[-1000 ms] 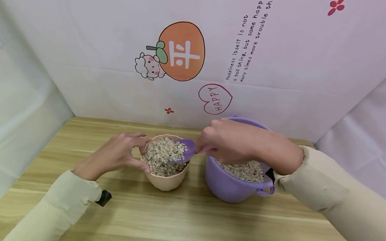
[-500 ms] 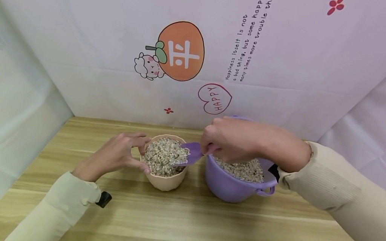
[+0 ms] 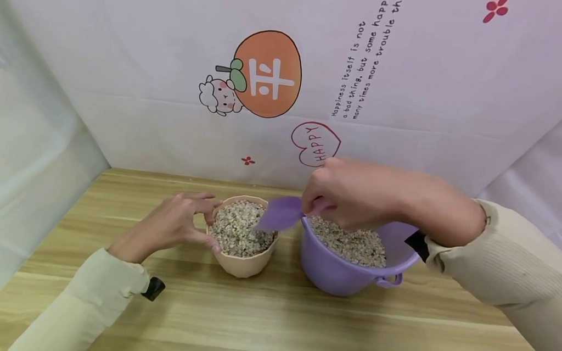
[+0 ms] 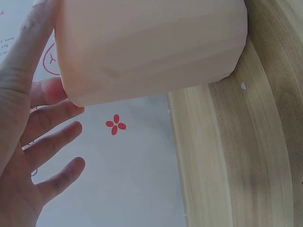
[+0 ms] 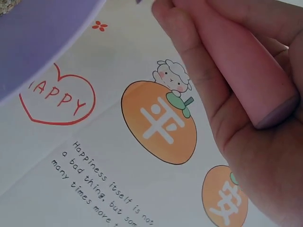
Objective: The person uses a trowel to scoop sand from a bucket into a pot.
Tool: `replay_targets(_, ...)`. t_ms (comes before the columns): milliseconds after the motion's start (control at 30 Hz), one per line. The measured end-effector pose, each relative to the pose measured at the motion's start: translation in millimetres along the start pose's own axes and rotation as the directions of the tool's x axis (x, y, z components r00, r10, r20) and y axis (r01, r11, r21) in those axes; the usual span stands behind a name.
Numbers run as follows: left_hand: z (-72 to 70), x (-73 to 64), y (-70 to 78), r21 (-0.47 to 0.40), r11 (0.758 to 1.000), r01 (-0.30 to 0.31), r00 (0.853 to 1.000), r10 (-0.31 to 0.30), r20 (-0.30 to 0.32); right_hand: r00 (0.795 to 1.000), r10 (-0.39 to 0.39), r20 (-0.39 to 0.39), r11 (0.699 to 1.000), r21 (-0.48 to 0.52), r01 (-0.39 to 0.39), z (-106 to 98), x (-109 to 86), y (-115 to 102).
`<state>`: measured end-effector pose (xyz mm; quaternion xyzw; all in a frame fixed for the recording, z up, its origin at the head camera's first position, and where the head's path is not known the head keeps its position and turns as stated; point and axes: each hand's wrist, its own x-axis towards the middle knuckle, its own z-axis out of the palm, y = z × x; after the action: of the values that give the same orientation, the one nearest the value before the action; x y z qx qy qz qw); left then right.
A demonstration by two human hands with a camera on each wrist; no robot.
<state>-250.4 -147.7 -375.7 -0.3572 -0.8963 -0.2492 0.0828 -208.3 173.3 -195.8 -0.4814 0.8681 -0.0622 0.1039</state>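
In the head view, my left hand (image 3: 170,226) grips the left side of a peach faceted flowerpot (image 3: 242,266), thumb and forefinger at its rim. The left wrist view shows the other fingers spread beside the pot wall. Pale, coarse grains (image 3: 239,227) heap up near the pot's rim. My right hand (image 3: 354,195) holds a small shovel by its pink handle (image 5: 251,71). The shovel's purple blade (image 3: 280,214) tilts over the pot's right rim, its tip low near the grains. No grains show on the blade.
A purple bucket (image 3: 330,270) with a side handle stands right of the pot, partly under my right forearm. More of the same grains (image 3: 350,244) lie inside it. Behind the wooden table (image 3: 269,329) rises a printed white backdrop (image 3: 160,78).
The shovel blade, earlier carrying grains over the pot, has tipped and drawn back rightward and up; those grains are off it. My right arm shifted right; my left hand stays on the flowerpot.
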Motion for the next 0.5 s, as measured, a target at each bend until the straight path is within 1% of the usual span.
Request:
replay_targets(133, 0.6, -0.4, 0.3, 0.004, 1.0, 0.002, 1.0, -0.002, 0.004, 0.999, -0.02, -0.035, 1.0, 0.002, 0.02, 8, 1.2, 5)
replay_targets(300, 0.6, -0.6, 0.9, 0.009, 1.0, 0.001, 1.0, -0.002, 0.006, 0.994, -0.058, -0.095, 0.998, 0.021, 0.061, 29, 9.4, 11)
replay_targets(400, 0.3, -0.2, 1.4, 0.006, 1.0, -0.005, 1.0, 0.005, 0.003, 0.993, -0.075, -0.096, 0.996, 0.045, 0.079, 39, 14.5, 12)
replay_targets(500, 0.2, 0.5, 1.8, 0.007, 1.0, -0.016, 1.0, 0.016, -0.004, 0.993, -0.076, -0.092, 0.996, 0.044, 0.08, 44, 16.1, 12)
